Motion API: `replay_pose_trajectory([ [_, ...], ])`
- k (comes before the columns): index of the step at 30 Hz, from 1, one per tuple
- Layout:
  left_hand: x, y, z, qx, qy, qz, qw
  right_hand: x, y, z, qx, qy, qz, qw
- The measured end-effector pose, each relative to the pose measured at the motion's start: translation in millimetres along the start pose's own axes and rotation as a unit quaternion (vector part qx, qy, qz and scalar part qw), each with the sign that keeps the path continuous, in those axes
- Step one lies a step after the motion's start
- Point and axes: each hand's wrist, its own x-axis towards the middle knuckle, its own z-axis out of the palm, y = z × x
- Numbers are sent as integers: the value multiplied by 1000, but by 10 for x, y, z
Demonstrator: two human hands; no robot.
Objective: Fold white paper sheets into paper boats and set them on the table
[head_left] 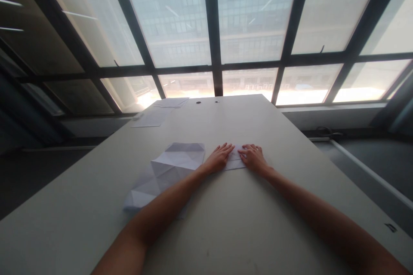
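Note:
A small folded sheet of white paper (236, 163) lies on the table between my two hands, with a crease running across it. My left hand (221, 156) rests flat at its left side, fingers stretched toward the far right. Over the paper's right part lies my right hand (253, 157), its fingers slightly bent and spread and its thumb side on the sheet. The hands cover both sides of the paper. Left of my left forearm is a larger creased white paper (176, 167), partly raised along its folds and partly hidden by that arm.
The white table (238, 122) stretches away to a large window (248, 13) with dark frames. Flat white sheets (151, 118) lie at its far left edge. Two dark round holes, one a cable hole (198, 102), sit near the far end. Curtains hang at both sides.

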Motion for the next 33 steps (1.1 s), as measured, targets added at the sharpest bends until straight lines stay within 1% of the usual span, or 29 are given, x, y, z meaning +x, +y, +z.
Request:
replay_pose_trajectory([
  [4, 20, -41, 30, -2, 24, -11, 1000, 9, 29, 26, 13, 4, 15, 1000],
  [7, 39, -66, 56, -1, 32, -16, 999, 8, 29, 31, 16, 10, 20, 1000],
  [13, 48, -58, 57, 11, 48, -3, 999, -3, 3, 10, 17, 8, 13, 1000],
  [14, 43, -46, 48, 14, 52, 10, 998, -1, 2, 8, 19, 6, 10, 1000],
  [16, 30, -6, 28, 14, 49, 60, 997, 5, 4, 7, 28, 4, 0, 1000],
  [19, 7, 82, 3, -1, 20, 145, 989, 14, 13, 3, 51, 6, -15, 999],
  [21, -6, 138, -5, -9, -1, 163, 987, 16, 18, -3, 66, 10, -21, 998],
  [26, -21, 180, -12, 6, -23, 138, 990, 7, 44, 10, 76, 24, -26, 997],
  [29, -24, 158, -8, 16, -17, 125, 992, 15, 87, 74, 97, 28, -24, 995],
  [33, -22, 160, -9, 38, 1, 97, 995, 40, 150, 188, 158, 41, -36, 986],
])
